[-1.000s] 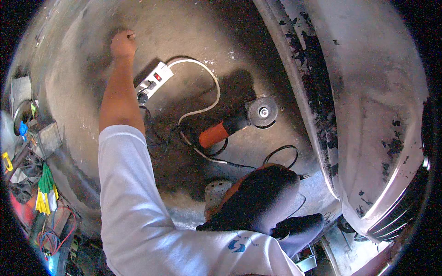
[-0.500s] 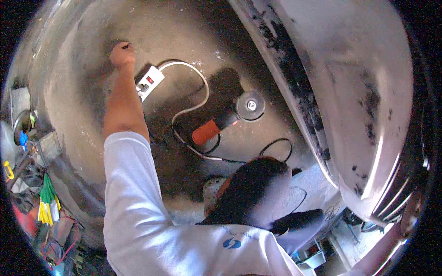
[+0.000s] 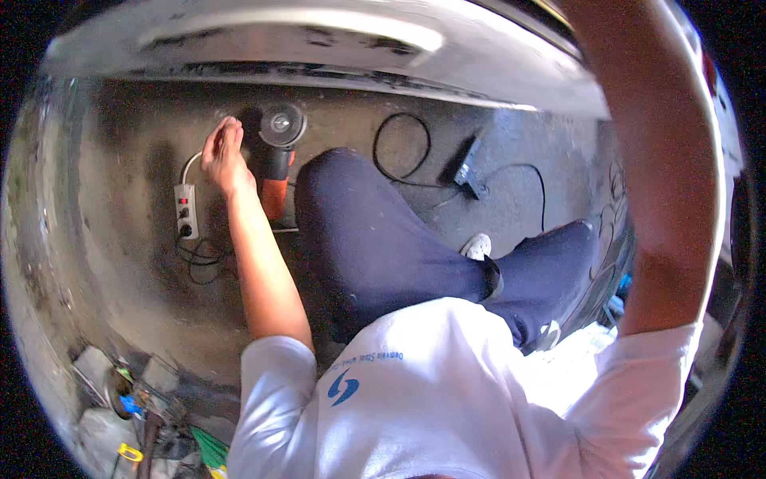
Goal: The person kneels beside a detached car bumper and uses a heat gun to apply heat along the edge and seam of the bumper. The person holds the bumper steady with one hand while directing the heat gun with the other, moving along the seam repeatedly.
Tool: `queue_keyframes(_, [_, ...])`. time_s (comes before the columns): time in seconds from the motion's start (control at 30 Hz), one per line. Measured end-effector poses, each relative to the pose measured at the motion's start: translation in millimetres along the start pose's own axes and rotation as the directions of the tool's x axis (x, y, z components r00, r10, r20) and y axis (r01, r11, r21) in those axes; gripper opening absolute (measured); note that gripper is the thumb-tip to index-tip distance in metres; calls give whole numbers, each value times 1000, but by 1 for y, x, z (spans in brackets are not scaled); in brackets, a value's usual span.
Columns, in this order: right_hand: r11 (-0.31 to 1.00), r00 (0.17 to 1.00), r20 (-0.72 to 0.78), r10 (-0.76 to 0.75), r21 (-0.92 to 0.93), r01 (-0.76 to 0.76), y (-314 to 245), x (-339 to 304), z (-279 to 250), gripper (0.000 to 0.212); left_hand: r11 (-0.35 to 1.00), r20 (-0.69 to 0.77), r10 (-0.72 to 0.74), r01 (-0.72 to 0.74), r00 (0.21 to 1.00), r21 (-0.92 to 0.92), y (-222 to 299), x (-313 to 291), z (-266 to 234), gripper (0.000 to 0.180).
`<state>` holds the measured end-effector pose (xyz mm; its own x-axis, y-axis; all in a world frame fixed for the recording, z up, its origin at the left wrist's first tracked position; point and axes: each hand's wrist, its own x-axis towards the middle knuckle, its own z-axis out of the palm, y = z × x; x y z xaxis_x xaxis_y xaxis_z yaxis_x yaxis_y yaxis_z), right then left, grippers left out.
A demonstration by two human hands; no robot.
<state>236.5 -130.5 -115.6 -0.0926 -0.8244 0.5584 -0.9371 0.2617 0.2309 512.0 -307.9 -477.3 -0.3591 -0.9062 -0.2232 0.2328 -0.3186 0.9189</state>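
Observation:
My left hand [image 3: 227,156] is open, its fingers stretched out close together with nothing seen in them. It hovers over the floor between a white power strip [image 3: 186,209] and an angle grinder [image 3: 277,164]. The grinder lies with its orange body toward me and its round disc [image 3: 282,124] away from me. A black plug sits in the near end of the strip, and a white cord leaves its far end. My right arm [image 3: 670,160] rises along the right side past the upper edge, so its hand is out of sight.
A scuffed grey metal panel [image 3: 319,36] spans the far side. My bent legs [image 3: 375,239] rest near the middle. Right of them lie a looped black cable [image 3: 428,144] and a small blue-grey box-like object [image 3: 471,168]. Assorted clutter, including a yellow-handled tool [image 3: 129,453], fills the lower left.
My view has turned, so the panel now lies across the top instead of the right. My left hand went from closed to stretched fingers, nearer the grinder. My right arm now reaches upward.

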Motion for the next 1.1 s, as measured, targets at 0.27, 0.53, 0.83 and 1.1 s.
queue_keyframes(0.27, [891, 701, -569, 429, 393, -226, -5, -193, -50, 21, 926, 236, 136, -208, 962, 316, 115, -149, 82, 17])
queue_keyframes(0.53, [-18, -206, 564, 800, -320, -947, -51, -562, 95, 44, 780, 728, -300, -281, 616, 559, 67, -265, 220, 10])
queue_keyframes(0.83, [113, -205, 598, 775, -450, -886, -129, -636, 155, 45, 403, 739, -444, -623, 507, 670, -110, -293, 285, 9])
queue_keyframes(1.1, [287, 30, 691, 722, -260, -922, -103, -648, 153, 36, 242, 562, -553, -527, 615, 814, -223, -284, 261, 15])
